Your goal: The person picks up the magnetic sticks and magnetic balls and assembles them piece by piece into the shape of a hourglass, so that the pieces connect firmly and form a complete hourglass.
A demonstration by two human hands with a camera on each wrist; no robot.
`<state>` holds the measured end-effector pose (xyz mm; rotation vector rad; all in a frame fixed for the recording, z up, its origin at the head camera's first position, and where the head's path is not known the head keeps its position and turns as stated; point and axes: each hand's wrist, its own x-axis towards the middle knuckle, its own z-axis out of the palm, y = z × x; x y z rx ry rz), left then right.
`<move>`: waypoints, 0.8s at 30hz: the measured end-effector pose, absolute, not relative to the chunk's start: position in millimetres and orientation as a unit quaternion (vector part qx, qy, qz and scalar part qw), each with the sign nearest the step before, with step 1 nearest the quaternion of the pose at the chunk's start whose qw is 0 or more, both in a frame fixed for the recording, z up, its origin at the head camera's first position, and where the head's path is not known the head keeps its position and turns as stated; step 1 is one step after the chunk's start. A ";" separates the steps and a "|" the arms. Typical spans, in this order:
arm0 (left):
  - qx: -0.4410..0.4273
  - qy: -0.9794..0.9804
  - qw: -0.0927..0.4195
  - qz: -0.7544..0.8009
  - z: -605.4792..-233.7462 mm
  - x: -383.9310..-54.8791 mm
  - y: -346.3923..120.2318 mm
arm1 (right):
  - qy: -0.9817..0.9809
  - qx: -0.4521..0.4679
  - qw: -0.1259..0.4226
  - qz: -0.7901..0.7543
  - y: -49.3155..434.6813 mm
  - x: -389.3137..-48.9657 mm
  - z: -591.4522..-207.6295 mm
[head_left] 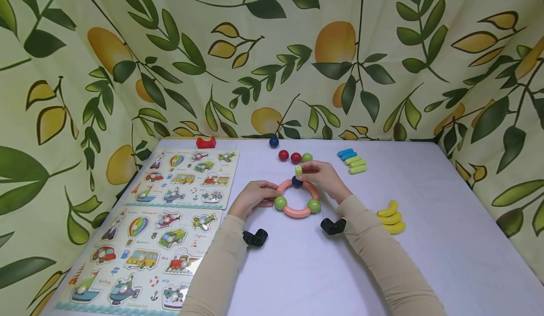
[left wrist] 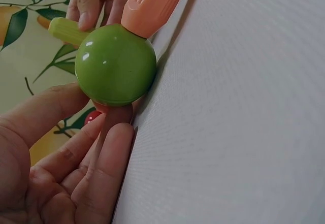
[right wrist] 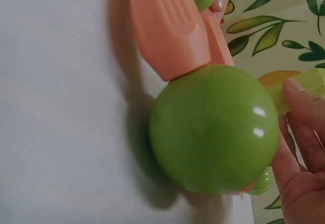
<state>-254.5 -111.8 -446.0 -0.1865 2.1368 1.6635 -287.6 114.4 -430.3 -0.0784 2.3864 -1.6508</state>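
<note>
A ring of curved pink rods (head_left: 296,213) lies on the table, joined by two green balls (head_left: 280,203) and a dark blue ball (head_left: 296,183) at its far side. With thumb and fingers my left hand (head_left: 257,195) holds the ring's left side, beside the left green ball (left wrist: 116,65). My right hand (head_left: 320,176) pinches a short light-green stick (head_left: 298,172) between thumb and fingers. That stick stands upright right at the top of the blue ball. In the right wrist view, the nearer green ball (right wrist: 213,129) covers part of the ring.
Behind the ring sit two red balls (head_left: 283,155), a green ball (head_left: 307,158) and another blue ball (head_left: 274,142). Blue and green sticks (head_left: 352,160) lie back right, yellow curved pieces (head_left: 392,217) at right. Two picture puzzle boards (head_left: 140,254) and a red block (head_left: 206,142) are at left.
</note>
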 end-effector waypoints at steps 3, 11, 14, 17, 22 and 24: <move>-0.065 0.770 0.210 0.599 -446.6 -254.8 -112.1 | 0.817 -0.031 0.117 -0.563 113.8 -287.0 -431.2; -0.058 0.768 0.211 0.601 -446.7 -254.5 -110.6 | 0.828 -0.010 0.077 -0.555 150.0 -291.7 -422.8; -0.059 0.768 0.211 0.602 -446.9 -254.5 -110.5 | 0.837 0.008 0.047 -0.545 180.3 -295.7 -418.4; -0.065 0.769 0.212 0.599 -447.2 -255.0 -111.0 | 0.847 0.030 0.044 -0.529 208.9 -296.5 -416.0; -0.065 0.767 0.213 0.602 -447.9 -254.6 -111.0 | 0.853 0.068 0.050 -0.515 243.7 -292.8 -415.4; -0.062 0.766 0.209 0.605 -448.5 -254.5 -111.0 | 0.856 0.075 0.050 -0.509 252.9 -291.7 -416.3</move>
